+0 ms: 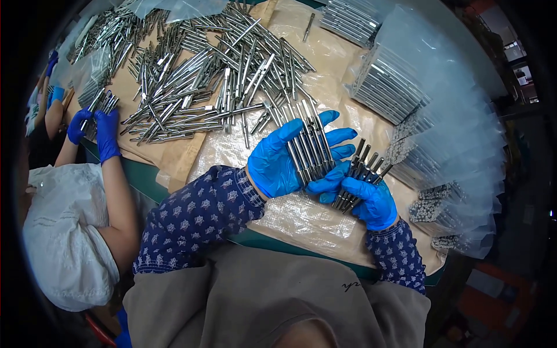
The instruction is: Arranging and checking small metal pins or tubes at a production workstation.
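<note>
The left hand (278, 165) is lying flat, fanning a row of metal rods (310, 148) above the worktop (301, 217), while the right hand (371, 200) is clenching a bundle (360, 177); seemingly counting, needing rod-by-rod transfer next.

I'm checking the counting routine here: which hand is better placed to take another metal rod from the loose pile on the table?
Probably the left hand: it lies open, rods flat on its palm, fingertips beside the loose pile. The right hand is closed round a bundle, farther from it.
</note>
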### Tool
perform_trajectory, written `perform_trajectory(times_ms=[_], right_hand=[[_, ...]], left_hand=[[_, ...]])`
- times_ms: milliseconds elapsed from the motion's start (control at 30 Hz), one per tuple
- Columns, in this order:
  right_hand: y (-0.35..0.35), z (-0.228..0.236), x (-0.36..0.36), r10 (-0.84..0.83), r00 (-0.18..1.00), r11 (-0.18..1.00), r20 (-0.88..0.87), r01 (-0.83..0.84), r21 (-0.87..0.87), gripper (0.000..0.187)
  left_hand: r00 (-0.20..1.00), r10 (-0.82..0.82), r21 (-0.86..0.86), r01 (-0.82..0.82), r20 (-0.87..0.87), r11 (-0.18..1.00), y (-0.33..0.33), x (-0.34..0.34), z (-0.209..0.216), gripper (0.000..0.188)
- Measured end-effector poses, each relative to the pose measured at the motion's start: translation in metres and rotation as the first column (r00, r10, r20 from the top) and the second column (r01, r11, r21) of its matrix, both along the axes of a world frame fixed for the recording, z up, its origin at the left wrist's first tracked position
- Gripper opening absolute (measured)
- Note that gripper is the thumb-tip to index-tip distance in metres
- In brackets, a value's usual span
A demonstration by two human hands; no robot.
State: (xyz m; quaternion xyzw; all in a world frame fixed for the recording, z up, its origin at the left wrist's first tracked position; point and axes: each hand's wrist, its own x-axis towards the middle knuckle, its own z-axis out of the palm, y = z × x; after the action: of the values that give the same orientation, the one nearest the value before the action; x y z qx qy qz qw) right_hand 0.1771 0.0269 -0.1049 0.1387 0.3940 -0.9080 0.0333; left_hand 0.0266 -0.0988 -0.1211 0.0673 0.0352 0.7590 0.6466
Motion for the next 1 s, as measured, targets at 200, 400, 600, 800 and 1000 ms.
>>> perform_trajectory(times_ms=[200, 400, 600, 800, 1000], right_hand=[[0.007, -0.001, 0.002, -0.088, 0.994, 0.972, -0.06, 0.073, -0.223, 0.048], [0.012, -0.004, -0.003, -0.269, 0.961, 0.949, -0.067, 0.253, -0.19, 0.064], [0.009, -0.002, -0.002, -0.274, 0.948, 0.825, -0.16, 0.146, -0.546, 0.091], [0.011, 0.0, 0.005, -0.325, 0.926, 0.762, -0.192, 0.136, -0.633, 0.101], [0.011, -0.001, -0.001, -0.351, 0.933, 0.742, -0.086, 0.22, -0.633, 0.092]], left_hand=[[0.997, -0.013, 0.027, 0.011, 0.072, 1.0, 0.002, -0.005, 0.001, 0.071], [0.99, 0.139, 0.024, -0.138, -0.014, 0.99, -0.001, -0.018, 0.005, 0.076], [0.987, 0.157, 0.039, -0.156, -0.019, 0.987, 0.0, -0.021, 0.006, 0.082], [0.973, 0.164, -0.02, -0.17, -0.16, 0.985, -0.001, -0.02, 0.009, 0.093], [0.974, 0.153, -0.022, -0.159, -0.167, 0.987, 0.0, -0.02, 0.006, 0.093]])
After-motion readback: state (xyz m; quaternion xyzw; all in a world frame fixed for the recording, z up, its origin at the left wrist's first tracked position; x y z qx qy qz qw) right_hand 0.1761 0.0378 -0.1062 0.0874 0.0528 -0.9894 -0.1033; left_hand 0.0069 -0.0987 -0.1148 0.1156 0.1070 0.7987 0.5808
